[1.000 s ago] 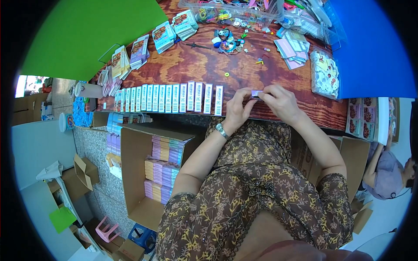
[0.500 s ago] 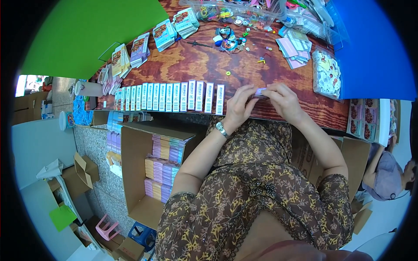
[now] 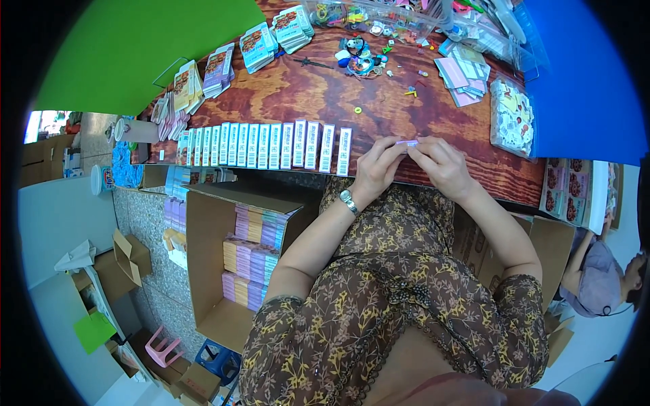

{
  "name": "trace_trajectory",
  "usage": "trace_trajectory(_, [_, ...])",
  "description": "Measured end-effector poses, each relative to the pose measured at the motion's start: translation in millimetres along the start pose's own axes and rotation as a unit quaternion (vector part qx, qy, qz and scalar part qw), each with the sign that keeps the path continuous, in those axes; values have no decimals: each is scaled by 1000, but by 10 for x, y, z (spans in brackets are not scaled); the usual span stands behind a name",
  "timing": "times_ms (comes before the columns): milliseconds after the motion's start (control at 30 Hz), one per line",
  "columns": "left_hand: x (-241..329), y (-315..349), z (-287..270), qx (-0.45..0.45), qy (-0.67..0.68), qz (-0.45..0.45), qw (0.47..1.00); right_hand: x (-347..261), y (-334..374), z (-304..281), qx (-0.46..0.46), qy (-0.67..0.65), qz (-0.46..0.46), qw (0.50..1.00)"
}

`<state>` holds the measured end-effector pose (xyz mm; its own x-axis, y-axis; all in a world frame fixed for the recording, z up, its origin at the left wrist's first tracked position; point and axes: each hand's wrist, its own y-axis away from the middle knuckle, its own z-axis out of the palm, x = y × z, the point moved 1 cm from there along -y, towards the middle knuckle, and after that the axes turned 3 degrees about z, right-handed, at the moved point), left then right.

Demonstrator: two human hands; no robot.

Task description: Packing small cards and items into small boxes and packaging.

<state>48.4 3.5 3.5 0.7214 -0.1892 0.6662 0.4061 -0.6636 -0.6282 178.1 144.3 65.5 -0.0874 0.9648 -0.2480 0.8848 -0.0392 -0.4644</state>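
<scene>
Both hands meet at the front edge of the wooden table (image 3: 467,145). Between their fingertips is a small purple box (image 3: 407,143), mostly covered by the fingers. My left hand (image 3: 376,166), with a watch on its wrist, is closed on the box's left end. My right hand (image 3: 439,164) pinches the right end. To the left of my left hand stands a row of several slim boxes (image 3: 273,146), upright side by side along the table's front edge, with purple ones at the right end.
Flattened card stacks (image 3: 258,49) lie along the far left. Small trinkets (image 3: 362,57) are heaped mid-table below a clear bin (image 3: 379,19). A tub of white pieces (image 3: 512,118) stands at right. An open carton (image 3: 208,257) holds packed boxes. Another person (image 3: 596,274) is at far right.
Both hands have shifted slightly, still holding the purple box; the fingers of both have moved a little closer together over it. The whole view has tilted slightly.
</scene>
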Motion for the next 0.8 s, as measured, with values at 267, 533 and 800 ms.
trace_trajectory(267, [79, -8, -8, 8, -50, 18, 999, 2, 42, 91, 5, 29, 60, 998])
trace_trajectory(533, [20, 63, 29, 35, -39, -10, 999, -24, -28, 80, 53, 58, 4, 997])
trace_trajectory(800, [30, 20, -46, 35, -58, 3, 998, 44, -126, 145, 42, 13, -3, 999])
